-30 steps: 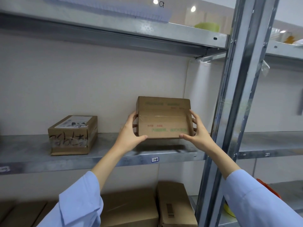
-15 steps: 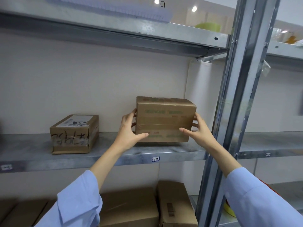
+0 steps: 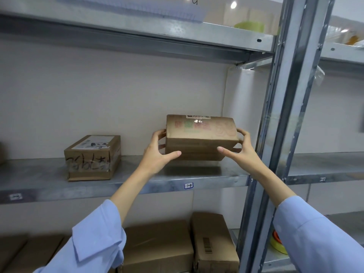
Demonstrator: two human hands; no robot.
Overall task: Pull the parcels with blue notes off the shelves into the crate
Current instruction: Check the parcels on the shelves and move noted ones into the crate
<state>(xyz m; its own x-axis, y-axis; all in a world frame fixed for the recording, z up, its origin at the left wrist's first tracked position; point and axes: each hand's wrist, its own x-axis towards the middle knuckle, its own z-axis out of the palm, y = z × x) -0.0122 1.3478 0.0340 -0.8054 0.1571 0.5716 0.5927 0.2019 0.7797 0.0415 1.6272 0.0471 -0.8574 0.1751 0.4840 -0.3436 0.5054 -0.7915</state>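
Gripping the cardboard parcel (image 3: 199,138) at both ends with left hand (image 3: 157,154) and right hand (image 3: 243,152), thumbs pressed on the near face, fingers curled round the sides. Held just above the middle shelf (image 3: 137,174), close to the upright post (image 3: 275,115). Tipped further toward the camera than half a second back, printed top and white label now showing. Taped parcel (image 3: 92,158) off to the left, same spot.

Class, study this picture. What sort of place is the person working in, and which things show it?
Probably a parcel storeroom or warehouse. The metal shelf has a tag on its front edge, a taped cardboard box with a printed label sits on it, and more boxes lie on the shelf below.
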